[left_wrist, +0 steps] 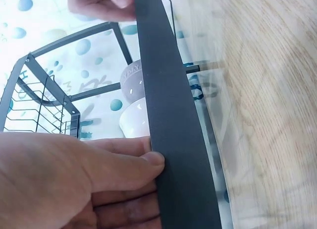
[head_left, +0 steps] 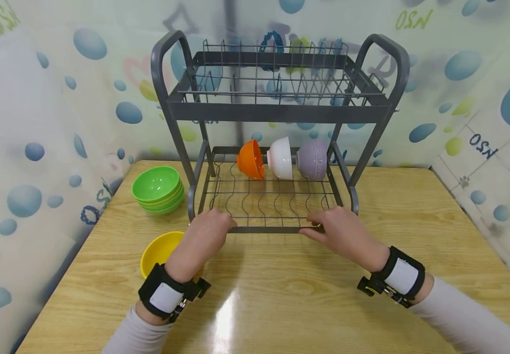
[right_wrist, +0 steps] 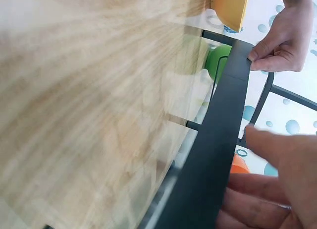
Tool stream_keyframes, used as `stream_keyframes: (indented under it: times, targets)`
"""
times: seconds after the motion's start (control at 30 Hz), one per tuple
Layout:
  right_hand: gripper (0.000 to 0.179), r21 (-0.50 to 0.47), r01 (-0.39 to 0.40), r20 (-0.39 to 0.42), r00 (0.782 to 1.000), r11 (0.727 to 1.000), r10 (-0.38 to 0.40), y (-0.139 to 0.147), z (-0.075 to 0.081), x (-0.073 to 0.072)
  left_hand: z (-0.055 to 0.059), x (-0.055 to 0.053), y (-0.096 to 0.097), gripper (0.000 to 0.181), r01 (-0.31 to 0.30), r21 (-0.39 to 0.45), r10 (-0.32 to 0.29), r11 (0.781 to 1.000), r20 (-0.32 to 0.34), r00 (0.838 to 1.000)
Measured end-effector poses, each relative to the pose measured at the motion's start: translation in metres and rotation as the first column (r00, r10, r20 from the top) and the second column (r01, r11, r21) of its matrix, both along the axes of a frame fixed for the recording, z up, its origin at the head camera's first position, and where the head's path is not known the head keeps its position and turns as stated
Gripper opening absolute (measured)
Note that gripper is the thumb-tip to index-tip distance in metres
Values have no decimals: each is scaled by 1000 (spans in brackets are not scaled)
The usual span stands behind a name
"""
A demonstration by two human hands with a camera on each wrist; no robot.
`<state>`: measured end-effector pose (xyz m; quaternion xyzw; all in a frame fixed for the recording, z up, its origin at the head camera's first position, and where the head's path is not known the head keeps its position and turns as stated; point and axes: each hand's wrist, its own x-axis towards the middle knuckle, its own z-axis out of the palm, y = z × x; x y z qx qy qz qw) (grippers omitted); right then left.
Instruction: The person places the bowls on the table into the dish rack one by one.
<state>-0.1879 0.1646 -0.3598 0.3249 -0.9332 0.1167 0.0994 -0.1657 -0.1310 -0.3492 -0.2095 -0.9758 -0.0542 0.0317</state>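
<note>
A grey two-tier dish rack (head_left: 277, 112) stands on the table with its lower front bar facing me. My left hand (head_left: 206, 237) pinches the left part of that bar, its thumb (left_wrist: 154, 158) on the front face and its fingers behind. At the right part of the bar is my right hand (head_left: 344, 235), fingers (right_wrist: 257, 189) at the bar's edge and thumb lifted off its face. On the lower tier an orange bowl (head_left: 250, 160), a white bowl (head_left: 281, 158) and a purple bowl (head_left: 313, 160) sit tilted on their sides in a row.
Left of the rack stands a stack of green bowls (head_left: 157, 187). A yellow bowl (head_left: 159, 250) lies nearer to me, partly hidden by my left hand and wrist. The wooden table (head_left: 294, 305) extends around the rack, with a patterned wall covering (head_left: 82, 98) behind.
</note>
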Motion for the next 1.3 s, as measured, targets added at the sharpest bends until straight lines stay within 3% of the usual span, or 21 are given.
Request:
stream_keyframes:
  times: [0.23, 0.43, 0.63, 0.8, 0.93, 1.07, 1.3]
  targets:
    - [5, -16, 17, -20, 1000, 1000, -17, 3, -7, 4, -1, 2, 1, 33, -4, -11, 4, 1000, -22, 1000]
    - [4, -4, 14, -36, 999, 1000, -14, 4, -9, 3, -5, 3, 0, 33, -2, -3, 1, 1000, -45, 999]
    - [4, 13, 18, -47, 999, 1000, -17, 4, -10, 4, -6, 8, -7, 33, 82, 16, -81, 996, -37, 996]
    - [4, 8, 14, -45, 999, 1000, -14, 3, -11, 4, 2, 24, -21, 31, 125, 126, -126, 984, -5, 992]
    - [4, -12, 20, -52, 998, 1000, -20, 3, -12, 3, 15, 36, -38, 27, 100, 188, -86, 977, -77, 993]
    - [4, -28, 19, -55, 998, 999, -21, 3, -11, 3, 25, 46, -64, 22, 46, 190, -16, 981, -157, 987]
    - [4, -34, 15, -50, 999, 999, -17, 3, -11, 4, 23, 52, -110, 23, -99, 182, 125, 978, -141, 982]
